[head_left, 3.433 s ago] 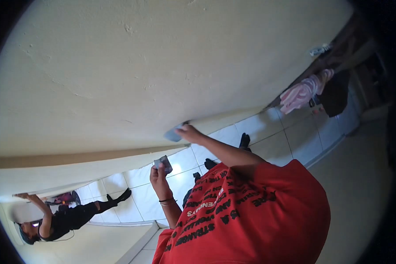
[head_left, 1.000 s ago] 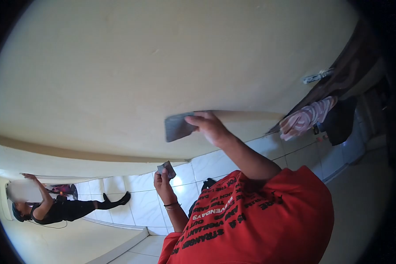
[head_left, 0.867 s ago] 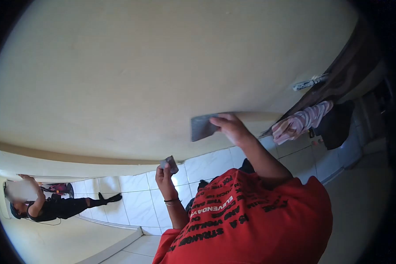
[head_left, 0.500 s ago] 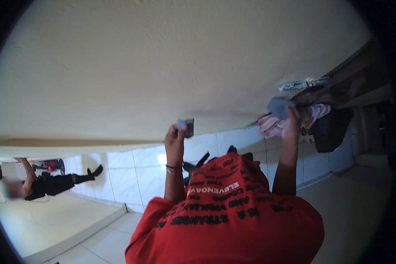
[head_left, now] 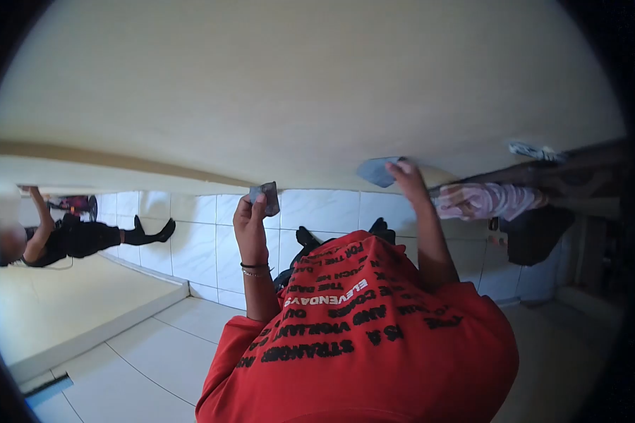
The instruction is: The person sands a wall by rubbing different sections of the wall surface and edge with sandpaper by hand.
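My left hand point(head_left: 250, 222) is closed round a small, bent grey piece of what looks like sandpaper point(head_left: 271, 200), the thumb pressed on its face. A dark band and a beaded bracelet circle that wrist. My right hand point(head_left: 410, 182) grips a larger, flat blue-grey sheet of sandpaper point(head_left: 377, 171), which lies at the surface of the cream wall point(head_left: 317, 92). Some of the right fingers are hidden behind the sheet or blurred. Both hands are in front of my red shirt point(head_left: 360, 352), apart from each other.
A person in dark clothes point(head_left: 85, 238) stands at the left, one arm raised to the wall. Striped cloth point(head_left: 490, 201), a dark hanging cloth or bag point(head_left: 540, 236) and a pale bundle point(head_left: 536, 151) are at the right. White tiles point(head_left: 317, 211) lie beyond my hands.
My right hand has moved left along the wall with its sheet, away from the striped cloth. The left hand still holds its piece. The whole view has shifted somewhat.
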Available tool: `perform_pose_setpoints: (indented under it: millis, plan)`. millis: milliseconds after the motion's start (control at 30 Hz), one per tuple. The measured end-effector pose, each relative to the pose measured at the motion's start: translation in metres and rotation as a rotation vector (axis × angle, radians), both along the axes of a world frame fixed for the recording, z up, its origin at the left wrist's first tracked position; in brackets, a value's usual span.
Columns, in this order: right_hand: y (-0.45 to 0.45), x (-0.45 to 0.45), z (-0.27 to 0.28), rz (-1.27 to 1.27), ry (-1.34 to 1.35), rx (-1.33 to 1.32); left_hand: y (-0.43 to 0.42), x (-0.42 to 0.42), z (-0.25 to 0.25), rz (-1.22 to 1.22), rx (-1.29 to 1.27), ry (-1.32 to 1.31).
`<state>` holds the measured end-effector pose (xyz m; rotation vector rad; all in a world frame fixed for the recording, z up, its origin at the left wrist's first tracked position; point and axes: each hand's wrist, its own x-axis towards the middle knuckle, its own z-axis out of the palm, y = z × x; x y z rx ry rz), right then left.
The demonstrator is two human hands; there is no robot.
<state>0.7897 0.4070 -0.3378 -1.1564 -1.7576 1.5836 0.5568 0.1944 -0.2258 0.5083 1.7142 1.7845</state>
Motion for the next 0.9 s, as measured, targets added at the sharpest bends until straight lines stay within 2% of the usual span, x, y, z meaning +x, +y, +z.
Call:
perform_pose_setpoints:
  millis: [67,133,267,333,467,633,700,833,900]
  plan:
    - [-0.022,-0.054,-0.003,0.046,0.057,0.062,-0.025,-0.014,0.003,0.073,0.001,0.001]
    - [-0.044,-0.106,0.009,0.098,0.161,-0.101,-0.049,-0.031,0.001,0.152,0.002,-0.017]
    - [-0.076,-0.202,0.024,0.25,0.449,-0.721,-0.09,-0.059,-0.001,0.24,-0.027,0.01]
    - [-0.092,-0.241,0.038,0.377,0.728,-1.031,-0.104,-0.067,0.006,0.28,-0.023,0.0]
    - [-0.112,-0.274,0.069,0.44,0.897,-1.228,-0.11,-0.078,0.007,0.25,-0.026,-0.012]
    - [-0.098,-0.243,0.067,0.293,1.041,-1.266,-0.092,-0.087,0.013,0.078,-0.034,0.039]
    - [-0.08,-0.208,0.051,0.317,0.89,-1.142,-0.069,-0.075,0.02,0.048,-0.02,0.059]
    - [-0.032,-0.107,0.005,0.116,0.644,-1.105,-0.016,-0.039,0.019,-0.035,0.019,0.019]
    - [-0.008,-0.049,-0.02,-0.007,0.561,-1.028,0.01,-0.011,0.023,-0.158,-0.006,0.009]
